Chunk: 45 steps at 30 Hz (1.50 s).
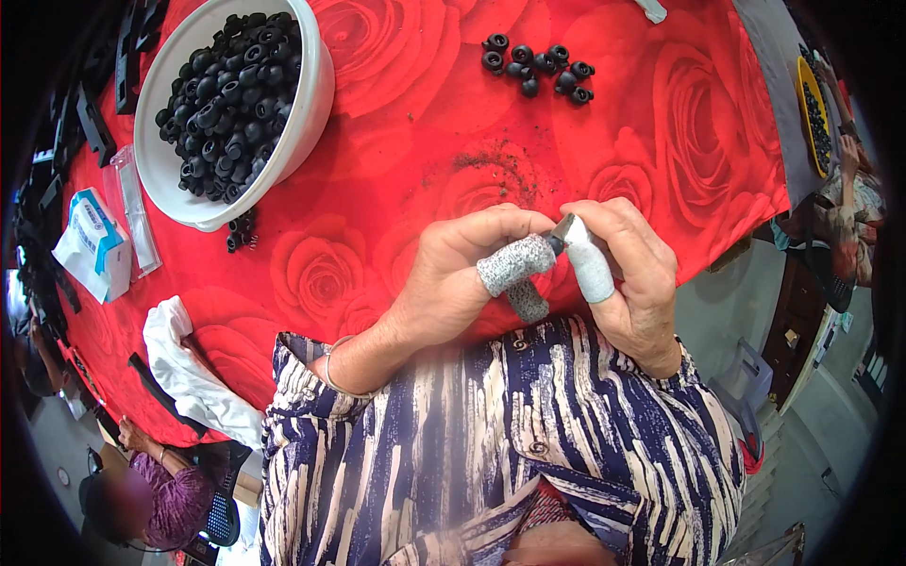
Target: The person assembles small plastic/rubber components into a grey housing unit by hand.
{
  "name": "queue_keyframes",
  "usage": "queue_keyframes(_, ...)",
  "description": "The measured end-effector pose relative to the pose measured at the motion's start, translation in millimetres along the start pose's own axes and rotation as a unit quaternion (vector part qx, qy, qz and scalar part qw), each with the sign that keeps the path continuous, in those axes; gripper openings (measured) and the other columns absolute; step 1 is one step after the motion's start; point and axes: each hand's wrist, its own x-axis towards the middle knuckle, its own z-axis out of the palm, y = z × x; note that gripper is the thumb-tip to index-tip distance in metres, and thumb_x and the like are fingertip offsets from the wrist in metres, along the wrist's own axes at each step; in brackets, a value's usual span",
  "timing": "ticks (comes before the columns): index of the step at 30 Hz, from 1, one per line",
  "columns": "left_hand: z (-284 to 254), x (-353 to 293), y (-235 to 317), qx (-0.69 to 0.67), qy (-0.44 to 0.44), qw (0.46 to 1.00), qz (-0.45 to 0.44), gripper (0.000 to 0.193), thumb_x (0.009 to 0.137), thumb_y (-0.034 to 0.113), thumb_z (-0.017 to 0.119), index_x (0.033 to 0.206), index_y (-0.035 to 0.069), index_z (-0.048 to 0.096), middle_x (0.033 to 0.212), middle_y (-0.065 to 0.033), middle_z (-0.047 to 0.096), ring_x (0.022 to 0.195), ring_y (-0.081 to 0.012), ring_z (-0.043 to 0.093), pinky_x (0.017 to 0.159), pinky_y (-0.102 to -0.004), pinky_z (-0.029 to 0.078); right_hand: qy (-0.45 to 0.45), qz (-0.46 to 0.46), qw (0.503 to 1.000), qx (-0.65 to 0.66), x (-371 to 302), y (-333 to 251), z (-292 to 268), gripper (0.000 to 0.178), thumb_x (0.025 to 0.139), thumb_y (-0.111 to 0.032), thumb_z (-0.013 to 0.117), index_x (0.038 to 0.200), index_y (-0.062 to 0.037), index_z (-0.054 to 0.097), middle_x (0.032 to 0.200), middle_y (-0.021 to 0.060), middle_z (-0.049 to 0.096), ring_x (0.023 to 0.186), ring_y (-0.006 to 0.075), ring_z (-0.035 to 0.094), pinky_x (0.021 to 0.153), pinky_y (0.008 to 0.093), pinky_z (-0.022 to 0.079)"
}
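Note:
My left hand (453, 269), with speckled grey fabric sleeves on its thumb and a finger, pinches a small black part (555, 243), mostly hidden by the fingers. Meeting it from the other side is my right hand (632, 269), closed, a pale sleeve over its thumb. Between that thumb and forefinger shows the grey tip of what looks like a small metal blade (564, 226), against the black part. Beyond the hands lies a loose group of round black parts with holes (545, 63). Many similar parts fill a white round tub (319, 94) at the far left.
Black crumbs (495, 170) dot the red rose-patterned tablecloth (396, 141). A few black parts (243, 231) sit beside the tub. Left are a tissue pack (94, 245) and white cloth (179, 363). Other people work at lower left and far right, near a yellow tray (805, 90).

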Motion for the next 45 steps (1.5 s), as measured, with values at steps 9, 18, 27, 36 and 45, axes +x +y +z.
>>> queue_keyframes(9, 0, 0, -1, 0.022, 0.006, 1.0, -0.002, 0.022, 0.087, 0.006, 0.057, 0.107, -0.002, 0.058, 0.092, -0.0017, 0.06, 0.084, -0.0061, 0.055, 0.071, -0.0209, 0.046, 0.002, 0.004, 1.0, 0.002, -1, 2, 0, 0.021, 0.079, 0.003, 0.056, 0.1, 0.005, 0.058, 0.08, 0.0096, 0.054, 0.067, 0.015, 0.053, 0.059, 0.0235, 0.042)
queue_keyframes(18, 3, -1, 2, -0.011, 0.018, 0.997, -0.07, 0.022, 0.087, 0.006, 0.056, 0.107, -0.003, 0.057, 0.092, -0.003, 0.06, 0.08, -0.0078, 0.057, 0.066, -0.0217, 0.049, -0.012, 0.002, 1.0, 0.018, -1, 8, -2, 0.029, 0.069, 0.007, 0.062, 0.097, 0.005, 0.057, 0.08, 0.0152, 0.057, 0.066, 0.0252, 0.058, 0.056, 0.0305, 0.045)
queue_keyframes(27, 8, -1, 0, 0.0, 0.072, 0.996, -0.054, 0.021, 0.086, 0.003, 0.056, 0.106, -0.002, 0.059, 0.092, -0.0033, 0.059, 0.08, -0.0085, 0.057, 0.066, -0.0212, 0.049, 0.006, 0.028, 0.999, 0.033, -1, 9, 4, 0.029, 0.07, 0.006, 0.062, 0.098, 0.0041, 0.058, 0.08, 0.0143, 0.058, 0.066, 0.0232, 0.059, 0.056, 0.0291, 0.046)
queue_keyframes(36, 4, -1, -2, 0.017, 0.078, 0.997, -0.024, 0.021, 0.085, 0.005, 0.059, 0.104, -0.002, 0.061, 0.091, -0.0035, 0.059, 0.084, -0.0093, 0.057, 0.069, -0.0215, 0.048, 0.036, 0.06, 0.995, 0.065, 0, 5, 0, 0.023, 0.077, 0.002, 0.063, 0.099, 0.0035, 0.058, 0.078, 0.009, 0.056, 0.064, 0.0138, 0.055, 0.056, 0.0246, 0.044)
queue_keyframes(45, 0, -1, -4, -0.039, 0.047, 0.998, -0.012, 0.023, 0.085, 0.006, 0.059, 0.107, -0.002, 0.06, 0.093, -0.0038, 0.061, 0.084, -0.01, 0.058, 0.072, -0.0227, 0.05, 0.001, 0.02, 1.0, 0.016, 1, 5, 3, 0.031, 0.07, 0.007, 0.06, 0.101, 0.0038, 0.056, 0.081, 0.0145, 0.055, 0.068, 0.0253, 0.058, 0.058, 0.0299, 0.046)
